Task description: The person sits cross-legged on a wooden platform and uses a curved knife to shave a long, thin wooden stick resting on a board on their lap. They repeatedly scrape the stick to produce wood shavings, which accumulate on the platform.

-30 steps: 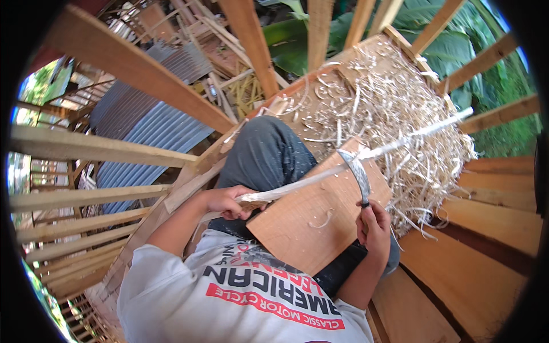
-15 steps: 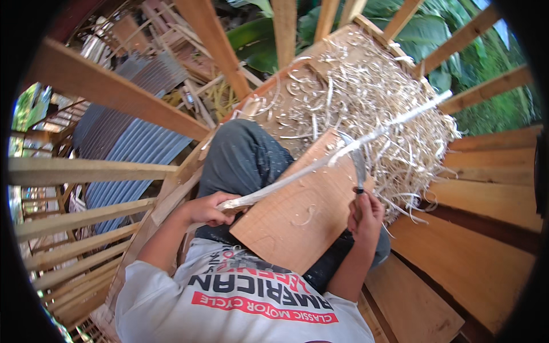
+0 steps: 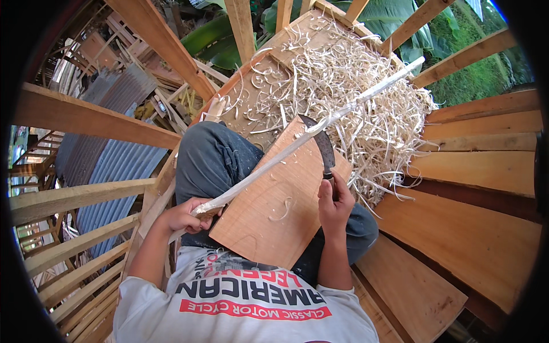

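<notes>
My left hand (image 3: 190,215) is closed round the near end of a long, pale stripped stick (image 3: 260,171), which slants up and away to the right. In my right hand (image 3: 335,204) is the handle of a sickle-like curved knife (image 3: 325,150). Its dark blade stands beside the stick, with the hooked tip behind it, around the middle of the stick's length. Beneath both, a flat wooden board (image 3: 280,208) lies tilted across my lap, with a few thin curls on it.
A heap of pale wood shavings (image 3: 366,123) covers the floor beyond my knees. Wooden rails (image 3: 86,200) run along the left, and upright posts (image 3: 240,28) stand at the far edge. Planks (image 3: 463,240) lie at the right. Corrugated metal sheets (image 3: 114,171) show outside, left.
The blade has turned so more of its flat face shows against the stick. The whole scene has shifted left and slightly up in the view. Both hands keep their holds.
</notes>
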